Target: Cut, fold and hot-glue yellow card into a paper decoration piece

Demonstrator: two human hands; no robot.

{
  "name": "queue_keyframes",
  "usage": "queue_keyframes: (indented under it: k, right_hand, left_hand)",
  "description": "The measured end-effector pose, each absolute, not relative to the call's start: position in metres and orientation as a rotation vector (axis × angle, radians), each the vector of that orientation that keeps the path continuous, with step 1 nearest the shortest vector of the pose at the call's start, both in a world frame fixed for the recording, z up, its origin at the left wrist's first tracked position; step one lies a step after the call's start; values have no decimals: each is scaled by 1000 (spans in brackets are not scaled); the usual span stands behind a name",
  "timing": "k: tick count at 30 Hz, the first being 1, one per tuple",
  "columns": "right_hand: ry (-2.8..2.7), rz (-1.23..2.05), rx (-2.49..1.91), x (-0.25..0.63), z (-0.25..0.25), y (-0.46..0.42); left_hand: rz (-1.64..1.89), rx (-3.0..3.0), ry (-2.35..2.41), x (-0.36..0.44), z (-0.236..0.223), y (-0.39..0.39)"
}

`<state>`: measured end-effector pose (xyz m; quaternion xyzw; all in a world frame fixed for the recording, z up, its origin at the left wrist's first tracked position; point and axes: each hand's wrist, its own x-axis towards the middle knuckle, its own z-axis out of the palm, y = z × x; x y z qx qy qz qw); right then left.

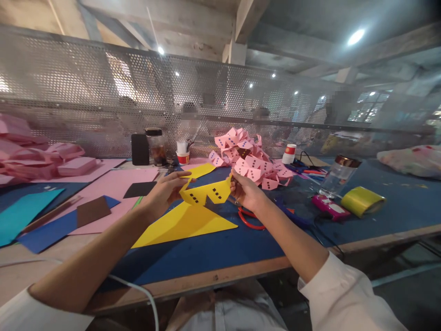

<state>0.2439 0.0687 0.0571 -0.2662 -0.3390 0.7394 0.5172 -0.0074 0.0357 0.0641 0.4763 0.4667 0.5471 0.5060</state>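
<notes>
Between my two hands a yellow paper mask [205,192] with small dark squares is held up over the table. My left hand [168,188] grips its left end, fingers closed along the edge. At the right end, my right hand [245,189] pinches it between thumb and fingers. Below the mask lies a yellow paper sheet [186,225] with a pointed right corner. Another yellow piece [202,171] lies behind my left hand. Just beyond my right hand rises a heap of pink paper pieces [255,161] dotted with dark squares. Red-handled scissors [251,220] lie under my right wrist.
Pink paper stacks [77,166] and coloured sheets [31,209] cover the left side. A dark-lidded jar [157,147] and paper cup [183,156] stand at the back. At right are a clear bottle [337,178], a pink device [330,207] and a yellow roll [361,201].
</notes>
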Motion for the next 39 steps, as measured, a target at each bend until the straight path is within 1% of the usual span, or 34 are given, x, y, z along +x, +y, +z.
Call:
queue_keyframes:
  k: [16,21,28,32,39]
  right_hand:
    - [-937,1799,-566,238,57,58]
    - [-1032,1772,-511,236,54,56]
    - [-1275,1602,-440,230,48,51]
    - [-1343,1493,-484,225,52,41]
    - [-1367,1281,-577,230,63,36]
  left_hand:
    - [1294,1412,1238,-12,56,41]
    - [1341,1550,1280,-11,59,40]
    - [1359,1813,1269,8,77,8]
    - [1243,1968,1278,25,82,-8]
    - [1217,2036,1158,48,83,3]
